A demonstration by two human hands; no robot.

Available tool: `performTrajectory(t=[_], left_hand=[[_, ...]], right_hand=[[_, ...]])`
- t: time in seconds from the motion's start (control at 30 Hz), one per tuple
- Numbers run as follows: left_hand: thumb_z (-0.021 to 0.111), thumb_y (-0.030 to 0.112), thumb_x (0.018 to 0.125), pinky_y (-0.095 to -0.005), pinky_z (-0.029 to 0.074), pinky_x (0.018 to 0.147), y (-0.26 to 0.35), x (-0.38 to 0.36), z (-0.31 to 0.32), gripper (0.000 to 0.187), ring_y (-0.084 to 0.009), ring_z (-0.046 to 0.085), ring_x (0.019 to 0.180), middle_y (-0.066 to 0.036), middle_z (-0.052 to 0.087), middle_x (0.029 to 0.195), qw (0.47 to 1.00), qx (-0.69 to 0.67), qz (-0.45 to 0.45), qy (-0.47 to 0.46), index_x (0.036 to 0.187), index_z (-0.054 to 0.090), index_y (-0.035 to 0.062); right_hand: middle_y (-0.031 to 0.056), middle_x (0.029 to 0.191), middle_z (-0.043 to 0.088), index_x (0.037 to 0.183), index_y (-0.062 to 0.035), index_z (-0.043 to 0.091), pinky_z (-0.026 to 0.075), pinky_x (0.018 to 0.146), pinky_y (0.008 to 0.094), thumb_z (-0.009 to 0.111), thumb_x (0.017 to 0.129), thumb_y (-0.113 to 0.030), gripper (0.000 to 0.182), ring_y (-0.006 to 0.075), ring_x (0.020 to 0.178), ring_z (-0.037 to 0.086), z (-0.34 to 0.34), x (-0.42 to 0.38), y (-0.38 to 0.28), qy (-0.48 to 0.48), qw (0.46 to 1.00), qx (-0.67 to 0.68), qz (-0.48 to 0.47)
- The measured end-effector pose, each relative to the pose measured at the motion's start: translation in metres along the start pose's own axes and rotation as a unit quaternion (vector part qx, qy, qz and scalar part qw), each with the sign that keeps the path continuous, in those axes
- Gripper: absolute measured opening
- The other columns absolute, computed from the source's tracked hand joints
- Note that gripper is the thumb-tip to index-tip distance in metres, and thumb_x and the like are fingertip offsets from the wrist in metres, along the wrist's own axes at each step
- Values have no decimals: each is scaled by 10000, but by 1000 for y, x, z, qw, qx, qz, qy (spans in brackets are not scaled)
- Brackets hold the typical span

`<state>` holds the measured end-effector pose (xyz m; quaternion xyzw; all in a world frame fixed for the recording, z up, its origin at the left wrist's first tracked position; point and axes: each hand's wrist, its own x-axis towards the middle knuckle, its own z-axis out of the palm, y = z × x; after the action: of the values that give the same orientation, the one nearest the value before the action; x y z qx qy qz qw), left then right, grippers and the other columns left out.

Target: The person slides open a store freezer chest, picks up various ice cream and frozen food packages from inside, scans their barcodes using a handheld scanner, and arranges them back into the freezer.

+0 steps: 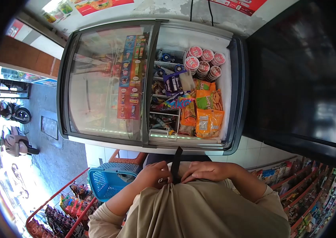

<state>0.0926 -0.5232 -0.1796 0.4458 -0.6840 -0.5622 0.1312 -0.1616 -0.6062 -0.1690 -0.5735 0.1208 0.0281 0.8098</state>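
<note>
At waist height, my left hand (156,174) is closed at the front of the olive shirt (187,206), its fingers gathering the cloth. Opposite it, my right hand (203,172) has its fingers bent together against the shirt; whether they pinch cloth is too small to tell. A black strap (176,162) stands up between both hands. Beyond them is a chest freezer (156,146), its right half uncovered. Inside lie round cups (203,63), orange bags (209,123), a green-and-orange bag (208,99) and wrapped ice creams (172,83).
A blue basket (106,184) rests on a brown stool (128,157) left of my body. Red racks of snacks (70,206) stand at lower left, and shelves of packets (307,198) at lower right. A large black glossy appliance (303,79) borders the freezer. Motorbikes (17,142) stand outside.
</note>
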Motion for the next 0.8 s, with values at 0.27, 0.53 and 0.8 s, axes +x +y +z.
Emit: performTrajectory(t=[0.27, 0.53, 0.8], left_hand=[[597, 348, 759, -374, 401, 799, 28, -14, -2, 303, -202, 554, 928, -5, 487, 968, 960, 223, -74, -152, 1060, 619, 361], [547, 396, 806, -403, 385, 844, 72, 18, 17, 318, -184, 527, 973, -32, 475, 997, 895, 392, -168, -128, 1123, 569, 372], [712, 230, 711, -364, 487, 703, 62, 50, 19, 361, -264, 613, 826, -124, 602, 939, 954, -89, -282, -41, 956, 501, 69]], right_hand=[[177, 1145, 516, 1282, -85, 476, 284, 986, 408, 275, 977, -340, 445, 316, 1135, 424, -28, -12, -42, -99, 985, -139, 19], [230, 1198, 499, 1377, -79, 341, 299, 1003, 413, 323, 906, -439, 594, 366, 1160, 432, -20, 8, -23, -255, 864, -434, 13], [272, 1122, 532, 1355, 98, 249, 276, 1004, 421, 352, 872, -389, 694, 363, 1137, 459, -6, 3, -40, -222, 856, -435, 169]])
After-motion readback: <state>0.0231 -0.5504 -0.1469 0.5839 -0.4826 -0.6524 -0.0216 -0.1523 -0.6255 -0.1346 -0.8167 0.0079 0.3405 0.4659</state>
